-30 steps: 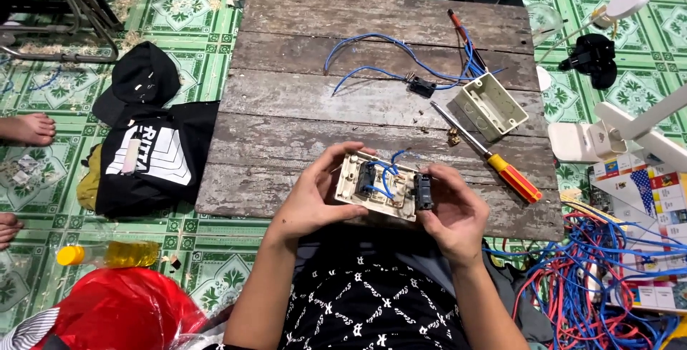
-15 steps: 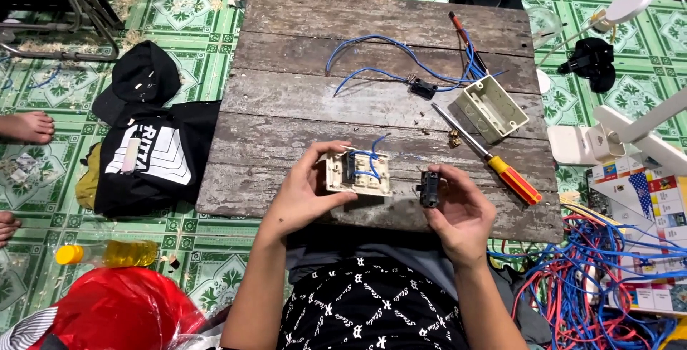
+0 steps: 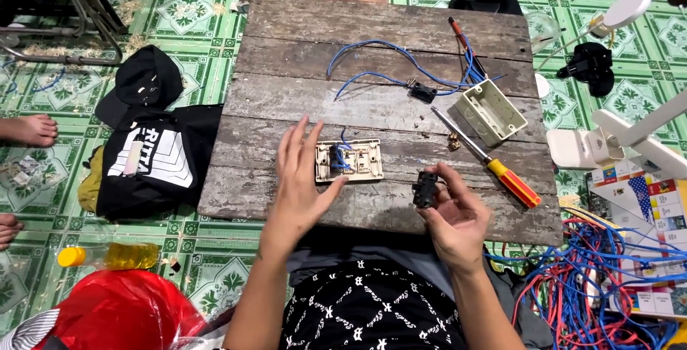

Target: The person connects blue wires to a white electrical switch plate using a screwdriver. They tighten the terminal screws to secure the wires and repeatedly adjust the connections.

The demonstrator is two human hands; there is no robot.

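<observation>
Beige switch plate (image 3: 349,161) now released; right hand (image 3: 452,214) holds black module (image 3: 425,190).

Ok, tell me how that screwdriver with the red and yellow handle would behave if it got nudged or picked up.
The screwdriver looks rigid, with a straight metal shaft, so it should lift as one stiff piece. Its rounded handle suggests it could roll if nudged sideways, though the rough wooden board may slow it. It probably feels handle-heavy, since the grip is much thicker than the shaft.
</observation>
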